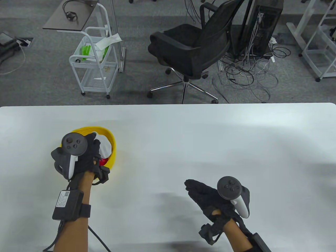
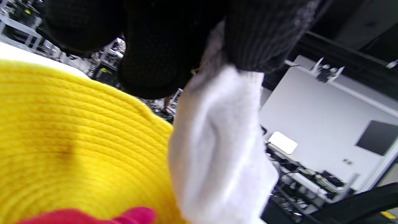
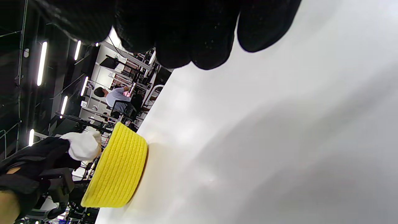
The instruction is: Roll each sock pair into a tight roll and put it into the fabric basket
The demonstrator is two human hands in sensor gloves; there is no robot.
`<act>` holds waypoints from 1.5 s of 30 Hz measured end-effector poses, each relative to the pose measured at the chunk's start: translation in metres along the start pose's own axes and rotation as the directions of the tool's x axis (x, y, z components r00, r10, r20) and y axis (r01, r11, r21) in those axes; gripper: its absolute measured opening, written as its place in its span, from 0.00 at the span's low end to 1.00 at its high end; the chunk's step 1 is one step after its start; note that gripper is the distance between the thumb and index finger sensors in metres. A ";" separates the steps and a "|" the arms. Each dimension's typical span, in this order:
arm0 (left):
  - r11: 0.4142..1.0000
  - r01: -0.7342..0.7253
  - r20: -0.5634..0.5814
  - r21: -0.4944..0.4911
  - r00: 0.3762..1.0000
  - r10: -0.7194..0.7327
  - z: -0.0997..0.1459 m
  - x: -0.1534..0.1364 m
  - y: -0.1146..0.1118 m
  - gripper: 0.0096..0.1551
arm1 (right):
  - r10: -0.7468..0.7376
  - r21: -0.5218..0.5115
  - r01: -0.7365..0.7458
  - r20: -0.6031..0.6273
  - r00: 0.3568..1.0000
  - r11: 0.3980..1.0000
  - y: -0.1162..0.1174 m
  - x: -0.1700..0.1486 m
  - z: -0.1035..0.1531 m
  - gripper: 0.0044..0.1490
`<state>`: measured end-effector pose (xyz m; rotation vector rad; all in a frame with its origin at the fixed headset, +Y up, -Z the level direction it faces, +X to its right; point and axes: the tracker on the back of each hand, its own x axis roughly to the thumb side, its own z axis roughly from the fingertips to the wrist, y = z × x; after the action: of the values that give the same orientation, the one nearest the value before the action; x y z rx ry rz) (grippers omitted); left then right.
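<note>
A yellow woven fabric basket [image 1: 113, 147] [image 2: 71, 140] [image 3: 119, 169] stands on the white table at the left. My left hand [image 1: 93, 147] [image 3: 34, 155] is over it and grips a rolled white sock pair [image 1: 104, 143] [image 2: 217, 146] [image 3: 82, 144], which hangs into the basket's mouth. A red sock roll [image 1: 104, 161] [image 2: 93, 216] lies inside the basket beneath it. My right hand [image 1: 195, 187] hovers low over the table at the front right, fingers straight and together, holding nothing; its fingertips [image 3: 199, 40] show at the top of the right wrist view.
The white table [image 1: 210, 136] stretches wide to the right of the basket. Beyond its far edge stand a black office chair [image 1: 191, 50], a white wire cart [image 1: 97, 63] and tangled cables [image 1: 249, 73] on the floor. A person sits far off in the right wrist view.
</note>
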<state>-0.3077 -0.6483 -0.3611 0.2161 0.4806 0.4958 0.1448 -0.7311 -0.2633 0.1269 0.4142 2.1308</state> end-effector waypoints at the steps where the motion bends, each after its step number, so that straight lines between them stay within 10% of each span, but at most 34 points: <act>1: 1.000 0.012 -0.012 -0.005 1.000 -0.013 -0.002 -0.002 -0.002 0.23 | 0.003 0.000 -0.003 -0.002 1.000 1.000 0.000 0.000 0.000 0.37; 13: 0.979 0.102 -0.053 -0.178 0.992 -0.113 -0.012 -0.016 -0.031 0.29 | 0.041 -0.012 -0.041 -0.027 0.999 0.999 0.000 -0.003 -0.001 0.37; 22: 0.987 -0.047 -0.012 -0.153 0.999 0.046 0.002 -0.025 -0.009 0.35 | 0.072 -0.053 -0.074 -0.037 0.997 0.996 -0.004 -0.006 -0.001 0.38; 32: 0.929 -0.224 0.229 -0.296 0.927 0.297 0.075 0.000 0.005 0.39 | 0.107 -0.092 -0.108 -0.014 0.994 0.990 -0.012 -0.007 0.001 0.44; 45: 0.914 -0.091 0.470 -0.395 0.835 0.286 0.178 0.049 -0.027 0.43 | 0.138 -0.040 -0.137 0.027 0.990 0.990 -0.011 -0.009 0.007 0.55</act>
<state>-0.1714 -0.6620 -0.2348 0.0383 -0.1739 0.6861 0.1599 -0.7313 -0.2598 0.1688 0.3559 2.2682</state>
